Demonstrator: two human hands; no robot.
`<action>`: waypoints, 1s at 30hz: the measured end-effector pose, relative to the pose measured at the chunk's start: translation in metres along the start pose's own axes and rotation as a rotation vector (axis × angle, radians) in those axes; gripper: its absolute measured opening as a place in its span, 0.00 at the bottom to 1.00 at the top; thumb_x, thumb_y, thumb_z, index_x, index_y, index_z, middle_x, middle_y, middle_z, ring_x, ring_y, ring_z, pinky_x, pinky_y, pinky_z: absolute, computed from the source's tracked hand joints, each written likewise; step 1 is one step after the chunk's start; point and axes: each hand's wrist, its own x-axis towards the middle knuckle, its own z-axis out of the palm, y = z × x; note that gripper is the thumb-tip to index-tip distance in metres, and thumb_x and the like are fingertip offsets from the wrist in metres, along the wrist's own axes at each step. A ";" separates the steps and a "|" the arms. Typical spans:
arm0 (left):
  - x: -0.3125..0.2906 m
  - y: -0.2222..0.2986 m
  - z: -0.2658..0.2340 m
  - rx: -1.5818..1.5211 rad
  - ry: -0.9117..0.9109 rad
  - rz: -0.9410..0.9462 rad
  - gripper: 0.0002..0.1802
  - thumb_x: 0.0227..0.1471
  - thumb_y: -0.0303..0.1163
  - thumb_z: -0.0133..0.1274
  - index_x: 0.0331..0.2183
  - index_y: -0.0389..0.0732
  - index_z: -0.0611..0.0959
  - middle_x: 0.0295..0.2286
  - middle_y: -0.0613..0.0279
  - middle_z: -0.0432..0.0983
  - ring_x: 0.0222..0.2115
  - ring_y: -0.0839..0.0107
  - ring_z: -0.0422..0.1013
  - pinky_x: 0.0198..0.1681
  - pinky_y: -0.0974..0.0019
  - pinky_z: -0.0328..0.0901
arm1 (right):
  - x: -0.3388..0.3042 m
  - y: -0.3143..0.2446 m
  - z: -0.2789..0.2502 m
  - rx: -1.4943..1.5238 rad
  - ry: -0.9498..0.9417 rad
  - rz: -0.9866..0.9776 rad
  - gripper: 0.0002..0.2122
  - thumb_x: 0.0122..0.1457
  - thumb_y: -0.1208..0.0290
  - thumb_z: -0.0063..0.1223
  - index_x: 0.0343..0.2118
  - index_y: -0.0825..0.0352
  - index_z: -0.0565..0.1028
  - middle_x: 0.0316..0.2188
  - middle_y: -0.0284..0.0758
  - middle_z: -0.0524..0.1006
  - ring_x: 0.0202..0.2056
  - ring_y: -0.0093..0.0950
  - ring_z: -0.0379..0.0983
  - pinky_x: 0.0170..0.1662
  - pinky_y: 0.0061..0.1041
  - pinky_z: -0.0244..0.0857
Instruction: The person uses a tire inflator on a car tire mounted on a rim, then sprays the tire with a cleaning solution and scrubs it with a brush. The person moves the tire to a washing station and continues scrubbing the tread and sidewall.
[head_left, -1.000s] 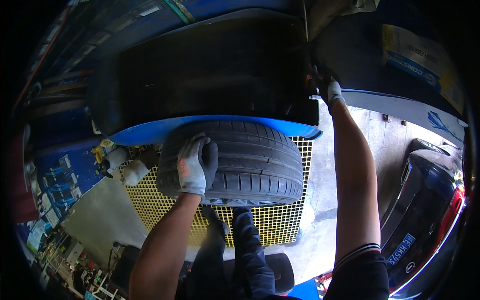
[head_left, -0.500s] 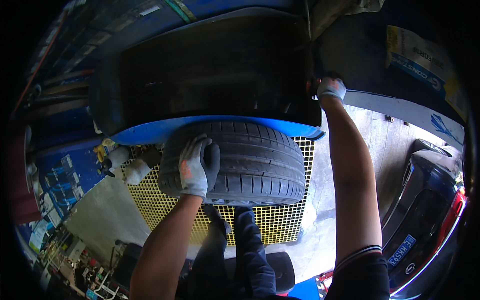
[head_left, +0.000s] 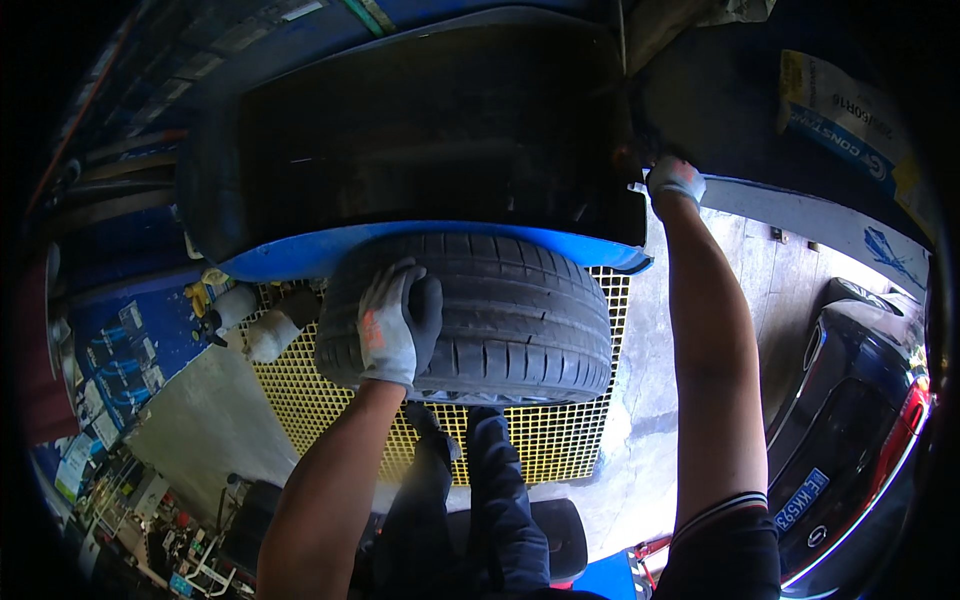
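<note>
A black tyre (head_left: pixel 500 315) on a wheel stands upright in front of me, with its tread facing up. My left hand (head_left: pixel 393 322), in a grey glove with dark fingers, lies on the left part of the tread. Its fingers are stretched out, the thumb to the right, and it holds nothing. Behind the tyre rises a machine's dark hood (head_left: pixel 430 140) with a blue lower edge. At the hood's right side is my gloved right hand (head_left: pixel 677 182), its fingers curled into deep shadow. What they grip there is hidden.
A yellow grating (head_left: pixel 560 440) lies below the tyre, near my feet. Bottles or cans (head_left: pixel 270 338) stand left of it. A dark car (head_left: pixel 850 440) is parked at the right. Tools and parts (head_left: pixel 190 540) crowd the lower left, and a printed package (head_left: pixel 838 118) sits upper right.
My right hand has shifted slightly right and seems to have drawn back a little from the hood's side. The left hand keeps its place on the tyre. The whole view has moved slightly.
</note>
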 end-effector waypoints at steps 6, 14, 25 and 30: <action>0.000 -0.003 0.002 0.019 0.025 0.021 0.13 0.60 0.33 0.60 0.46 0.41 0.88 0.50 0.54 0.85 0.52 0.50 0.79 0.60 0.51 0.72 | -0.005 -0.008 -0.011 -0.046 -0.027 -0.017 0.20 0.76 0.54 0.49 0.60 0.60 0.82 0.62 0.47 0.80 0.61 0.47 0.79 0.61 0.43 0.75; 0.001 -0.001 0.006 0.040 0.091 0.036 0.11 0.59 0.35 0.63 0.42 0.42 0.89 0.46 0.55 0.86 0.49 0.51 0.81 0.56 0.52 0.74 | -0.117 -0.012 0.005 0.745 0.359 -0.070 0.23 0.76 0.59 0.48 0.66 0.68 0.75 0.62 0.52 0.79 0.61 0.50 0.77 0.65 0.44 0.71; 0.001 -0.007 0.011 0.056 0.104 0.061 0.11 0.60 0.35 0.60 0.40 0.41 0.89 0.43 0.52 0.87 0.47 0.48 0.80 0.56 0.51 0.74 | -0.437 -0.025 0.091 1.374 0.344 0.325 0.25 0.75 0.69 0.55 0.70 0.75 0.65 0.67 0.49 0.70 0.65 0.37 0.68 0.70 0.35 0.61; 0.001 -0.005 0.015 0.075 0.124 0.039 0.12 0.61 0.38 0.58 0.40 0.42 0.89 0.42 0.51 0.86 0.46 0.48 0.80 0.53 0.51 0.74 | -0.490 -0.038 0.148 1.564 0.292 0.818 0.32 0.76 0.55 0.51 0.71 0.76 0.62 0.66 0.50 0.71 0.65 0.38 0.68 0.70 0.36 0.60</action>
